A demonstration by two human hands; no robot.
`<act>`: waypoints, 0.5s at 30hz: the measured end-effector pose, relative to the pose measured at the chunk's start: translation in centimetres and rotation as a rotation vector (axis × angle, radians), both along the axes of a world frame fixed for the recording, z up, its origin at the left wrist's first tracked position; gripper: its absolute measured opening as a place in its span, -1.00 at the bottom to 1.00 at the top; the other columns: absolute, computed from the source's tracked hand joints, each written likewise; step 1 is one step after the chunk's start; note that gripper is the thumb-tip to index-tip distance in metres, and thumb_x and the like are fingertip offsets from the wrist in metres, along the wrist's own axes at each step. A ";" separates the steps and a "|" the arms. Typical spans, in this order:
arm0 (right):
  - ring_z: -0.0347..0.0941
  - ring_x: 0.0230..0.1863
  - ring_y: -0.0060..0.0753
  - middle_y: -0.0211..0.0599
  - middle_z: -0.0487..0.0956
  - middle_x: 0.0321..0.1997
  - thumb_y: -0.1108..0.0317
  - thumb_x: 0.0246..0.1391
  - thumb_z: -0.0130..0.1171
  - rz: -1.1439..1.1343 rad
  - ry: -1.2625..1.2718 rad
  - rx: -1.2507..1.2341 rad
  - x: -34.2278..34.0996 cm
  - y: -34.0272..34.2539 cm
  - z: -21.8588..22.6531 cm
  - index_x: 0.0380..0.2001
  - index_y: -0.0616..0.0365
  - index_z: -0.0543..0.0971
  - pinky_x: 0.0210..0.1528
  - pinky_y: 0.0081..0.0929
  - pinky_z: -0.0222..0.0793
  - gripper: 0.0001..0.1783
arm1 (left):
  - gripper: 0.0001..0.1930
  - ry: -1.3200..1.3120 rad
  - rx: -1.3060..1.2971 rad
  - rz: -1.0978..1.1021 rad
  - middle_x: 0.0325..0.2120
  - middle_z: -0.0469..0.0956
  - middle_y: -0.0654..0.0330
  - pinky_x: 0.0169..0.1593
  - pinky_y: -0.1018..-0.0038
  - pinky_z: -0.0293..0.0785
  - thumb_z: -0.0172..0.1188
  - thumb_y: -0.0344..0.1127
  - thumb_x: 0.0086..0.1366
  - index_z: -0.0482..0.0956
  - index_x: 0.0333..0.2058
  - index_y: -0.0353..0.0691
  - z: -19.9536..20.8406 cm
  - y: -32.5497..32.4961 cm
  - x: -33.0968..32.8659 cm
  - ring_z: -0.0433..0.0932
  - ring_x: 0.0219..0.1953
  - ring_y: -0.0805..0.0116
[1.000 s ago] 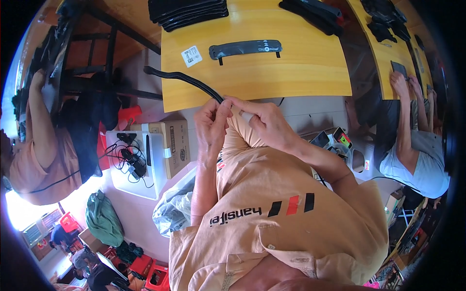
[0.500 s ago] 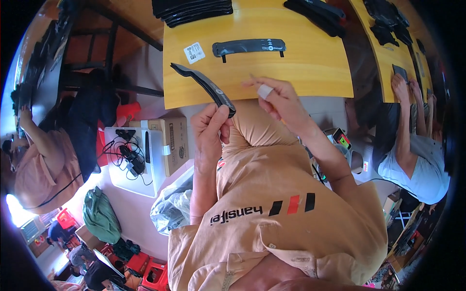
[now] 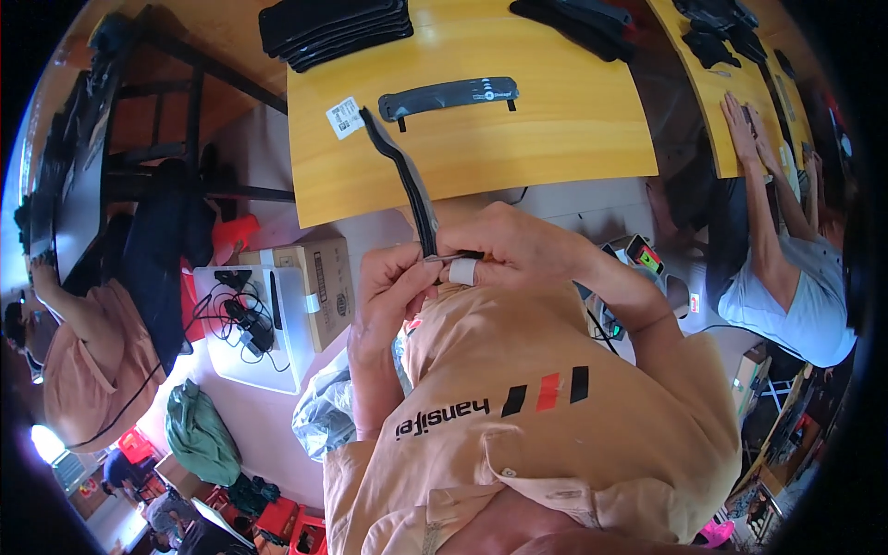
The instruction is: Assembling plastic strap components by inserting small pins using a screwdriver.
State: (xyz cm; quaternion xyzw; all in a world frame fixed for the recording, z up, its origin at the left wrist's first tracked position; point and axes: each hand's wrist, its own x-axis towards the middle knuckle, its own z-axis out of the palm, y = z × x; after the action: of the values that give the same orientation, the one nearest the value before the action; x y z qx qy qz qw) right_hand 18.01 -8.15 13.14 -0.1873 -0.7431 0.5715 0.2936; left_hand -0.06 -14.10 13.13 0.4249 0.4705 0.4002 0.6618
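A long, narrow black fabric strap stands up on edge from my hands, bent near its far tip, which reaches over the table. My left hand is closed on its near end, thumb and fingers pinching it. Right against that end, my right hand is closed too, its fingers pinching a small dark part there; those fingertips are partly hidden. White tape wraps one right finger. On the table lies a similar black strap, flat, with printing and two short tabs. Beside it is a white label sheet.
The yellow table holds a stack of black folded pieces and another black pile. Left of me are a white bin with cables and a cardboard box. Other people work at both sides.
My right hand has come down and left to meet my left hand at the strap's near end. The strap has turned more upright and edge-on. The view has shifted slightly.
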 end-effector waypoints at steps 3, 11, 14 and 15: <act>0.20 -0.65 -0.29 -0.19 0.25 -0.70 0.55 -0.30 -0.02 0.049 -0.100 -0.044 0.6 0.0 0.3 -0.56 0.26 0.32 -0.58 -0.43 0.07 -0.89 | -0.76 -0.089 -0.065 0.003 -0.79 0.35 0.34 -0.75 0.73 -0.01 0.06 -0.31 0.17 0.48 -0.59 -0.34 0.1 -0.3 0.4 0.17 -0.81 0.71; 0.15 -0.83 -0.73 -0.43 0.34 -0.80 0.39 -0.10 0.05 0.076 0.177 -0.959 0.3 -0.4 0.7 -0.69 0.18 0.38 -0.80 -0.74 -0.01 -0.82 | -0.80 -0.455 -0.010 0.172 -0.79 0.32 0.34 -0.74 0.76 -0.06 0.09 -0.33 0.13 0.49 -0.55 -0.37 -1.2 -1.0 2.2 0.11 -0.82 0.72; 0.05 -0.87 -0.79 -0.40 0.33 -0.79 0.33 -0.06 0.04 0.275 0.439 -1.253 0.3 -0.1 -1.2 -0.60 0.18 0.42 -0.83 -0.75 -0.11 -0.84 | -0.70 -0.510 0.006 0.176 -0.83 0.22 0.37 -0.74 0.75 -0.08 0.08 -0.26 0.14 0.36 -0.64 -0.35 -0.4 -0.7 2.6 0.07 -0.84 0.70; 0.05 -0.87 -0.79 -0.40 0.33 -0.79 0.33 -0.06 0.04 0.282 0.434 -1.250 0.4 0.0 -1.1 -0.60 0.18 0.42 -0.83 -0.75 -0.11 -0.84 | -0.75 -0.587 -0.046 0.147 -0.81 0.25 0.37 -0.74 0.75 -0.08 0.08 -0.29 0.14 0.40 -0.62 -0.33 -0.2 -0.6 2.5 0.09 -0.82 0.72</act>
State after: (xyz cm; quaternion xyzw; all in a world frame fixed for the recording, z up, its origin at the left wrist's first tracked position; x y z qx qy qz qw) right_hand 18.42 -8.17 12.08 -0.1041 -0.2142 0.9514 0.1953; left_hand 2.43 -14.70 12.88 0.2410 0.2973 0.5420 0.7482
